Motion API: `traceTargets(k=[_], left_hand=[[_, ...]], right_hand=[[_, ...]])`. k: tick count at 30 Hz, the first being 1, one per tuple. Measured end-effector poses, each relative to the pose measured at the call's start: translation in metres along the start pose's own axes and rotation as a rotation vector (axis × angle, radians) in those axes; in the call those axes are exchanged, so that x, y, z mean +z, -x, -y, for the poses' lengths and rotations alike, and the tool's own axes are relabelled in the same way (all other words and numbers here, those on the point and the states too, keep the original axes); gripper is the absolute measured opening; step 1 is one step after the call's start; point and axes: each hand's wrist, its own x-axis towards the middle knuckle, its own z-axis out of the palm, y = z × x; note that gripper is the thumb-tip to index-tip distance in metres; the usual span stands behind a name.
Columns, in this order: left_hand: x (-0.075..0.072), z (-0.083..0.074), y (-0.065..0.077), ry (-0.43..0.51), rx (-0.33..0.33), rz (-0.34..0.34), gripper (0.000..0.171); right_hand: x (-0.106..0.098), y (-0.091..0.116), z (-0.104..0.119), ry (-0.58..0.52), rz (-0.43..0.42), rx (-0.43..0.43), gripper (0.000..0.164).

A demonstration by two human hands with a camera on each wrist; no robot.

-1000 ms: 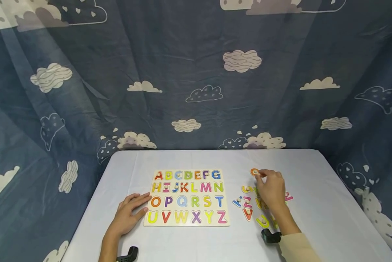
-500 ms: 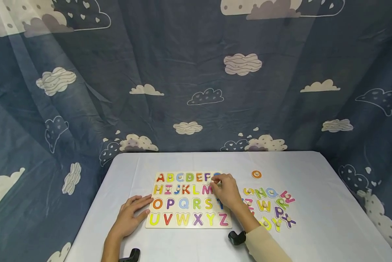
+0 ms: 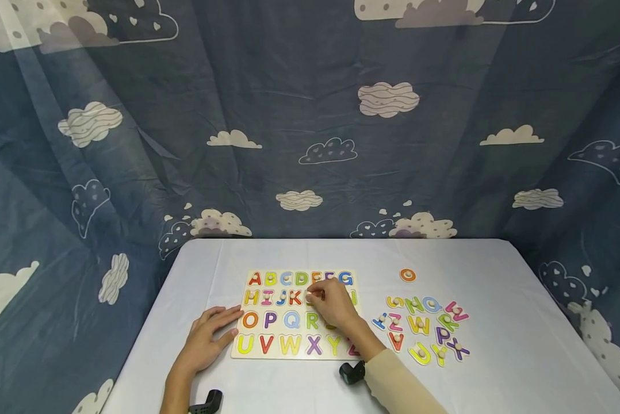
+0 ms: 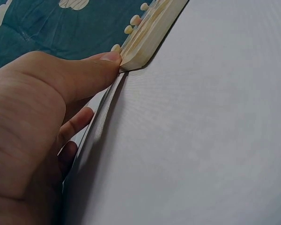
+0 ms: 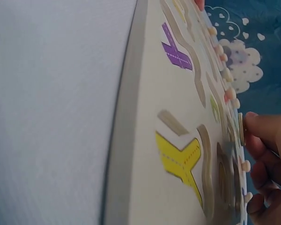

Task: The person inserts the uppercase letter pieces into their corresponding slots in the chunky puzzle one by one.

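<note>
A wooden alphabet board [image 3: 279, 357] lies on the white table, with pegged letters in its upper rows and printed letters showing in its lower recesses. My left hand [image 3: 206, 342] rests at the board's left edge, fingers extended; in the left wrist view its thumb [image 4: 100, 65] touches the board's corner. Over the second row, just right of the K [image 3: 294, 297], my right hand [image 3: 333, 302] is lowered. Its thumb and finger pinch a thin letter piece [image 5: 242, 129], seen edge-on in the right wrist view, so which letter is hidden.
Loose pegged letters lie right of the board, among them a yellow W [image 3: 418, 325], a purple X [image 3: 458, 349] and a red V [image 3: 395, 341]. An orange O [image 3: 407, 275] sits apart, farther back. A dark cloud-patterned curtain [image 3: 268, 172] hangs behind the table.
My right hand has moved left from the loose letters, past the board's right side, to the second row near the K. My left hand has stayed at the board's left edge.
</note>
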Motion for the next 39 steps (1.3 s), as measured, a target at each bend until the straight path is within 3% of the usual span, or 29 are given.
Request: traceTargets(k=[8,18,26,34,39], left_hand=[[0.0,0.0,0.001,0.014,-0.006,0.009,0.044],[-0.002,0.0,-0.002,0.003,-0.001,0.018,0.043],[-0.001,0.0,-0.001,0.005,0.001,0.012,0.043],[-0.002,-0.003,0.0,0.002,0.002,-0.004,0.042],[-0.003,-0.004,0.0,0.01,-0.005,0.012,0.043]], right_hand=[[0.013,0.0,-0.002,0.099,0.008,0.012,0.01],[0.012,0.0,-0.002,0.202,-0.05,-0.028,0.009],[0.013,0.002,0.0,0.229,-0.043,0.002,0.012],[-0.007,0.008,-0.002,0.108,0.028,-0.011,0.033],[-0.036,0.014,-0.011,0.112,-0.027,-0.005,0.026]])
